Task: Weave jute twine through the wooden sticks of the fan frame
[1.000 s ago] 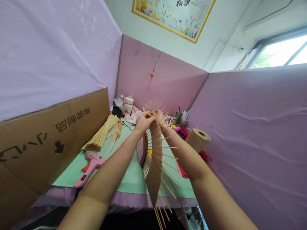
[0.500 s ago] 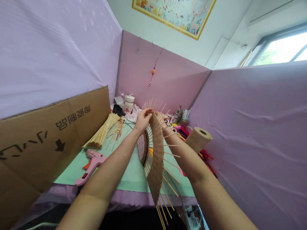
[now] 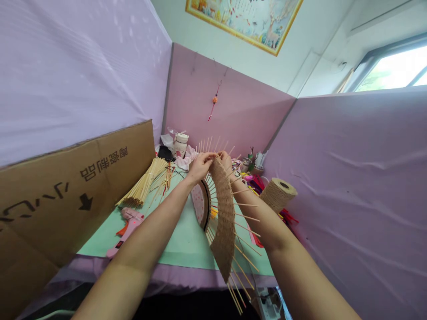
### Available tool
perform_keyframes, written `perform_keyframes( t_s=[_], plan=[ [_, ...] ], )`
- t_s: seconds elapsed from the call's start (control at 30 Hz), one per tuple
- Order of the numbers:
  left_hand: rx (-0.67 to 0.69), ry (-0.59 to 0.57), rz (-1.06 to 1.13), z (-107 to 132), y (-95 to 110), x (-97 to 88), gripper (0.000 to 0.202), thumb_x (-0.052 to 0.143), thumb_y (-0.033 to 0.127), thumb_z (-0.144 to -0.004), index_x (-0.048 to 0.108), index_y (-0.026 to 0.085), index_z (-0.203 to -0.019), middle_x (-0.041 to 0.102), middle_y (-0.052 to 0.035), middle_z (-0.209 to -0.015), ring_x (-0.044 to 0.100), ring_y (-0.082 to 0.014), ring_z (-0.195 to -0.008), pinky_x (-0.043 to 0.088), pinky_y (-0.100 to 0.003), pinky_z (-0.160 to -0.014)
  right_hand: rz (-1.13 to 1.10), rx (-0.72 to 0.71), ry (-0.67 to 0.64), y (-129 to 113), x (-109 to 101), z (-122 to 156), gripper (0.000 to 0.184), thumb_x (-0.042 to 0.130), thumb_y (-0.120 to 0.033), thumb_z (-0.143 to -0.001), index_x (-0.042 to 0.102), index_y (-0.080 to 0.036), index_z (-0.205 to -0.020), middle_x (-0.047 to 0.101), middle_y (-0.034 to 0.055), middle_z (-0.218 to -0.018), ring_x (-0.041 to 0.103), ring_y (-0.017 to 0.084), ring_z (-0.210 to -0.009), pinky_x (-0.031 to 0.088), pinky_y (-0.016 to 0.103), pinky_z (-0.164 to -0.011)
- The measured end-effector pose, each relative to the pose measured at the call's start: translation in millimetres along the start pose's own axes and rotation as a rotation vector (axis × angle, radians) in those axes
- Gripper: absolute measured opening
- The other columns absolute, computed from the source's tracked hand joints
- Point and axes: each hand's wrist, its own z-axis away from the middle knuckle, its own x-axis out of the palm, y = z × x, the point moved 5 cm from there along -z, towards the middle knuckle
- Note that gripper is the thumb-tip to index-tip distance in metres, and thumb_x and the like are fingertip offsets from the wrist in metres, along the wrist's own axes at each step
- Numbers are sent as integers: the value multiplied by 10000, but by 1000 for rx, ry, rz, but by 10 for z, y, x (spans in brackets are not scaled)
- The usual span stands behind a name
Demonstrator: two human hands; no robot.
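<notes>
A half-woven basket [image 3: 224, 213], with a brown woven band and thin wooden stakes sticking out all round, is held up on edge above the table. Its pale base with pink dots [image 3: 198, 202] and dark rim faces left. My left hand [image 3: 202, 165] pinches the top of the band, fingers closed. Close beside it, my right hand [image 3: 225, 161] grips the far side of the same upper edge; its fingers are partly hidden behind the band. The strand being woven, if any, is too small to make out.
A pink glue gun [image 3: 126, 229] and a bundle of wooden sticks [image 3: 143, 182] lie left, by a cardboard panel [image 3: 83, 191]. A twine spool [image 3: 278, 194] stands right. A white jar [image 3: 180, 144] is at the back of the green tabletop [image 3: 180, 249].
The basket has swung slightly to the right and turned, so more of the woven band's outer face shows. My right hand has shifted a little and shows more clearly.
</notes>
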Motion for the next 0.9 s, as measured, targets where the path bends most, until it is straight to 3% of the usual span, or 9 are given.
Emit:
perform_keyframes(
  t_s=[0.23,0.57,0.7,0.9],
  plan=[
    [72,-10,-87,-12,69,-34,241,536,115,-838,706,217,-975,597,-38,-934,576,-170,-929,471,-329,-907,84,36,135,127,-85,-257,190,519,-362,-820,482,-233,-685,536,-10,-626,473,158,-622,342,291,-610],
    [91,-6,-141,-47,177,-64,227,492,95,-795,672,200,-887,529,-51,-1042,523,-198,-1053,417,-363,-997,93,-130,161,-21,-292,-356,236,592,-380,-800,483,-212,-675,515,-36,-623,427,117,-597,323,254,-599],
    [124,-36,-170,-70,222,-73,237,467,62,-763,642,190,-861,519,-47,-978,528,-194,-1003,428,-352,-961,38,-170,56,-86,-380,-463,201,651,-336,-746,513,-202,-689,500,-48,-611,412,108,-587,324,248,-584],
    [155,-40,-200,-59,253,-68,213,451,78,-772,617,178,-859,500,-58,-970,522,-198,-986,429,-352,-939,-140,-79,-256,-293,-679,-650,225,702,-263,-696,581,-177,-865,566,-40,-650,478,96,-593,365,229,-574]
  ],
)
